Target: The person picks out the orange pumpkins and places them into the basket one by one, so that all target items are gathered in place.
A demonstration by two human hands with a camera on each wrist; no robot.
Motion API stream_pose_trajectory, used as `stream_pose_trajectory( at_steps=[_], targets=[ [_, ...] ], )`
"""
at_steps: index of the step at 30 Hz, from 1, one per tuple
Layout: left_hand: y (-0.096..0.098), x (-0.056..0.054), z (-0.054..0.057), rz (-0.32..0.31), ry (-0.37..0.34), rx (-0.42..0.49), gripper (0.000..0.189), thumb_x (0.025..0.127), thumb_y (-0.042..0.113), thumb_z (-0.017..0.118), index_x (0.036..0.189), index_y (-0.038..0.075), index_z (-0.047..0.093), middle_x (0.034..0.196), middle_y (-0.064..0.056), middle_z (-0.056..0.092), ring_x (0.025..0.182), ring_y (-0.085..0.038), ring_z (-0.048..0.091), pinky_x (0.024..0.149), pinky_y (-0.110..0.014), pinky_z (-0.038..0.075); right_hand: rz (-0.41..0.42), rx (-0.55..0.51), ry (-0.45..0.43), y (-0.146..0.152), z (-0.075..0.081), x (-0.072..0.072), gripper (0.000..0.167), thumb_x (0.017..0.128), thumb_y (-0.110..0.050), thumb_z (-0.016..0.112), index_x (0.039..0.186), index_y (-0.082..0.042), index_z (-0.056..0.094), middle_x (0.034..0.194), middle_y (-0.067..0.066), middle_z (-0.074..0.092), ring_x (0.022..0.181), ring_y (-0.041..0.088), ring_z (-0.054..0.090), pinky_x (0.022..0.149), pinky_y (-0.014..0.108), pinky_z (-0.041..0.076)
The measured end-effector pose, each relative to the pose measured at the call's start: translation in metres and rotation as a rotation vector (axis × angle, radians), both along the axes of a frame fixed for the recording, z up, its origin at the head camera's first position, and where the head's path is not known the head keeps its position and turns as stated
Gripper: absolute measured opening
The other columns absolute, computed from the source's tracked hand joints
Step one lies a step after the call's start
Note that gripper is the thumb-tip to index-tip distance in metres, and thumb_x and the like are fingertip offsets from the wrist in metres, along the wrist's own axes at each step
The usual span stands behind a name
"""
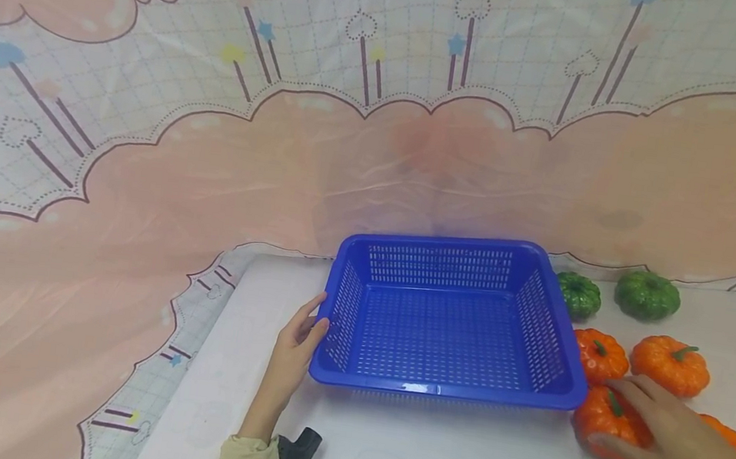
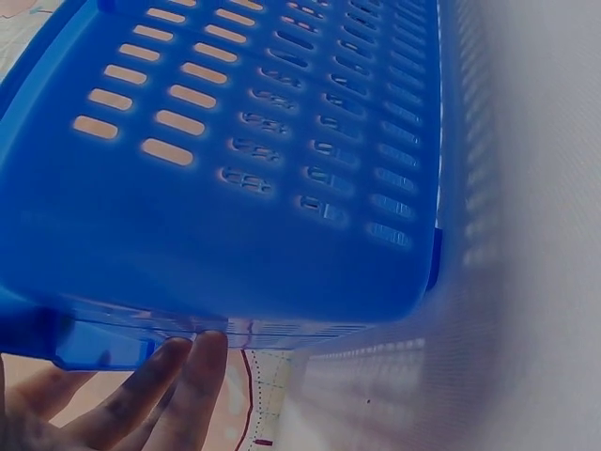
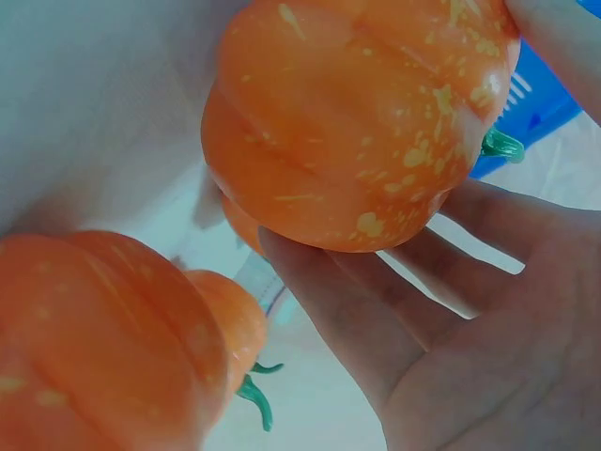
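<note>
A blue plastic basket [image 1: 438, 388] with slotted walls stands on the white table. Along its left rim my left hand [image 1: 298, 337] touches the outside with fairly straight fingers. The left wrist view shows those fingertips [image 2: 211, 352] against the outer wall, below the rim. To the right of the basket, my right hand [image 1: 669, 432] holds an orange pumpkin [image 1: 604, 420] with a green stem, thumb on the near side and fingers on the far side. Seen from the right wrist, the fingers [image 3: 329, 310] spread around the yellow-speckled pumpkin [image 3: 357, 122], whose stem points toward the basket.
Further orange pumpkins [image 1: 671, 365] lie around the right hand, one [image 1: 601, 357] close against the basket's right side and another [image 1: 727, 438] partly hidden by the hand. Two green pumpkins [image 1: 648, 296] sit behind them. A patterned pink and white cloth [image 1: 452, 171] hangs behind the table.
</note>
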State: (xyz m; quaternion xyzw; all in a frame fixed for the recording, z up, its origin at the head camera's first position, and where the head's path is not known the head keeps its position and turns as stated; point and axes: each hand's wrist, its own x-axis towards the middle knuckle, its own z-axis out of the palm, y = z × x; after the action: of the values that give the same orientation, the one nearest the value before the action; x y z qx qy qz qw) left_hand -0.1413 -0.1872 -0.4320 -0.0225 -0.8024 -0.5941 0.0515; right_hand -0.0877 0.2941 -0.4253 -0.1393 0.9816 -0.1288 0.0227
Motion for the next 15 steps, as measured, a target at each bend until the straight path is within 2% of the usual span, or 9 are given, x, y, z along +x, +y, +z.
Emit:
stream_pose_trajectory(
  at_steps=[7, 11, 15],
  targets=[
    [0.0004, 0.001, 0.0006, 0.001, -0.012, 0.001, 0.051, 0.104, 0.028, 0.052, 0.152, 0.014, 0.04, 0.132, -0.026, 0.059, 0.124, -0.039, 0.058, 0.108, -0.057, 0.041, 0.01, -0.007, 0.042, 0.0002, 0.0048, 0.0004, 0.078, 0.075, -0.06, 0.078, 0.121, 0.0, 0.064, 0.121, 0.028, 0.059, 0.103, 0.044, 0.062, 0.08, 0.064, 0.053],
    [0.0006, 0.0013, 0.0007, 0.005, -0.017, -0.002, 0.051, 0.104, 0.029, 0.052, 0.152, 0.014, 0.041, 0.135, -0.026, 0.058, 0.127, -0.04, 0.055, 0.109, -0.058, 0.039, 0.018, -0.018, 0.065, 0.0007, 0.0072, 0.0013, 0.077, 0.075, -0.057, 0.079, 0.122, 0.002, 0.062, 0.123, 0.03, 0.057, 0.108, 0.05, 0.058, 0.083, 0.067, 0.049],
    [0.0007, 0.0014, 0.0009, 0.005, -0.02, -0.003, 0.051, 0.104, 0.029, 0.052, 0.152, 0.015, 0.04, 0.137, -0.025, 0.056, 0.129, -0.04, 0.054, 0.11, -0.058, 0.038, -0.006, 0.006, 0.039, 0.002, 0.0099, -0.0015, 0.081, 0.078, -0.06, 0.076, 0.126, 0.004, 0.06, 0.128, 0.034, 0.053, 0.113, 0.055, 0.052, 0.085, 0.071, 0.046]
  ],
)
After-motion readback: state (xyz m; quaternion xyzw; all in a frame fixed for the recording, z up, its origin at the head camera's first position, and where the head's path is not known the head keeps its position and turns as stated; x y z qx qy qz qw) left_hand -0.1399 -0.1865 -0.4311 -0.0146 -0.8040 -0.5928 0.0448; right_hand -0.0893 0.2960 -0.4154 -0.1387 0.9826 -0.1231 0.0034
